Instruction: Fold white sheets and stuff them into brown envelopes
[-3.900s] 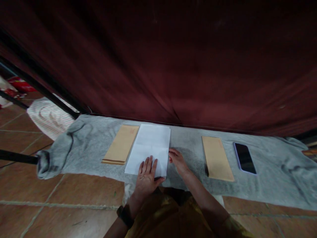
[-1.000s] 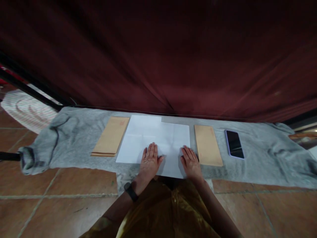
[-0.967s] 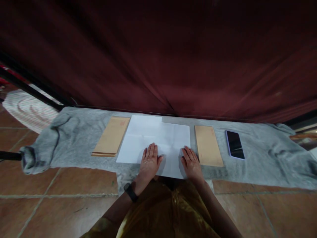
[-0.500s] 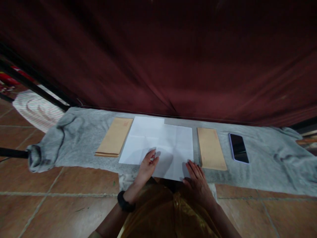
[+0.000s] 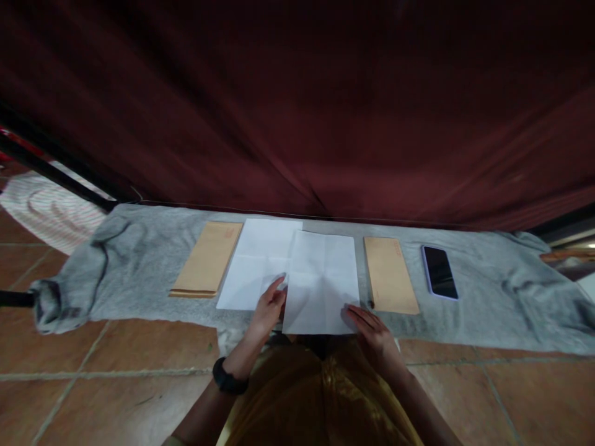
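Observation:
Two white sheets of paper with fold creases lie side by side, partly overlapping. The right sheet of paper [image 5: 323, 272] rests over the edge of the left sheet [image 5: 260, 254], and its front edge reaches past the bench towards my lap. My left hand [image 5: 268, 310], a black band on its wrist, is closed at the right sheet's left edge, some fingers hidden there. At the lower right edge, my right hand [image 5: 372, 331] lays its fingers over the same sheet, the thumb out of sight.
Brown envelopes [image 5: 207, 257] lie left of the paper, another brown envelope [image 5: 391, 275] right of it. Farther right is a phone [image 5: 439, 272]. All lie on a grey cloth [image 5: 493, 291] over a narrow bench. A dark red curtain [image 5: 297, 124] hangs behind; floor tiles [image 5: 139, 353] show in front.
My left hand has moved left off the paper's middle to the right sheet's left edge, which now shows clearly. My right hand stays at the right edge, its thumb now hidden.

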